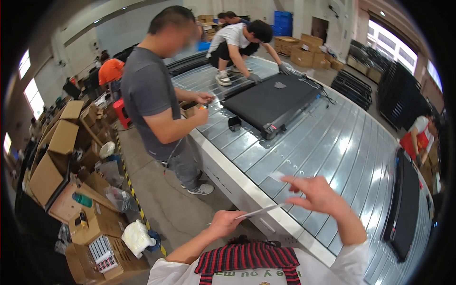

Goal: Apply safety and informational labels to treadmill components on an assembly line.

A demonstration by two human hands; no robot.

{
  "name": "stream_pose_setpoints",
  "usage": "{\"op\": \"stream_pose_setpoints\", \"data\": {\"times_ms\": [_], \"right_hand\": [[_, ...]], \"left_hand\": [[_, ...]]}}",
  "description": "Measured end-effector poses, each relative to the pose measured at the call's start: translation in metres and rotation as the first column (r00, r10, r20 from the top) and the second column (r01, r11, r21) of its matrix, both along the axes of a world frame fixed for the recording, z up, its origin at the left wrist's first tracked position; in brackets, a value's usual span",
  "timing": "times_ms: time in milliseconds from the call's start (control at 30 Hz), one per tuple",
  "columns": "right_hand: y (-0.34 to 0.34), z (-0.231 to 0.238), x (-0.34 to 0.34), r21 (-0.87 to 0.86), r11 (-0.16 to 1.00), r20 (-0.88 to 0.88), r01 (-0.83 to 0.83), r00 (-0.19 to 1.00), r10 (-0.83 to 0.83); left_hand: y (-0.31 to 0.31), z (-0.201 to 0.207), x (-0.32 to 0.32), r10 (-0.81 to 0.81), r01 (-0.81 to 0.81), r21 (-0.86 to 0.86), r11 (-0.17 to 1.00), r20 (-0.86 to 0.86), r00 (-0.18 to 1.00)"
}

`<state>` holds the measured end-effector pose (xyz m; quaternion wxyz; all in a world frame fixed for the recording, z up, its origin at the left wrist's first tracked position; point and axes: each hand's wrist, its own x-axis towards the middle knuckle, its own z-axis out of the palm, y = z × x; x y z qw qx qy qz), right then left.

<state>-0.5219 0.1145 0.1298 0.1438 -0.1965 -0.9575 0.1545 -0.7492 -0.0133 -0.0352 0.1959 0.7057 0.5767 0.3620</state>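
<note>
My left hand (227,223) is closed on the near end of a thin white sheet (261,210), seen nearly edge-on. The sheet slants up to the right, its far end by the thumb of my right hand (313,194). That hand's index finger points left, apart from the thumb. A small pale piece (277,176) shows at the index fingertip; whether it sticks to the finger or lies on the metal, I cannot tell. Both hands are above the near edge of a large ribbed metal platform (327,142).
A black flat panel unit (273,102) lies on the platform, with a crouching gloved person (237,45) at it. Another person (159,90) stands at the left edge, handling a cable. A second black panel (403,204) is at right. Cardboard boxes (97,223) crowd the left floor.
</note>
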Motion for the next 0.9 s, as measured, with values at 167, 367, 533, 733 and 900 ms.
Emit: {"op": "stream_pose_setpoints", "data": {"times_ms": [167,367,533,733,900], "right_hand": [[-0.048,0.102,-0.064,0.205,0.82,-0.139,-0.535,0.813,0.565],[-0.11,0.135,-0.012,0.024,0.652,0.325,-0.758,0.623,0.712],[-0.105,0.171,-0.063,0.202,0.653,0.472,-0.73,0.657,0.588],[-0.106,0.175,-0.05,0.711,0.537,0.303,-0.455,0.886,0.35],[-0.117,0.173,-0.038,0.503,0.839,0.097,-0.206,0.978,0.183]], "left_hand": [[0.007,0.006,-0.002,-0.057,0.065,-0.107,0.992,0.082,0.995],[-0.001,-0.008,-0.006,-0.051,0.065,-0.093,0.994,0.152,0.987],[0.011,-0.003,0.003,-0.066,0.076,-0.175,0.982,0.063,0.996],[0.033,-0.035,-0.009,-0.206,0.325,0.462,0.825,-0.29,0.935],[0.035,-0.011,0.003,-0.177,0.125,-0.43,0.894,-0.082,0.981]]}}
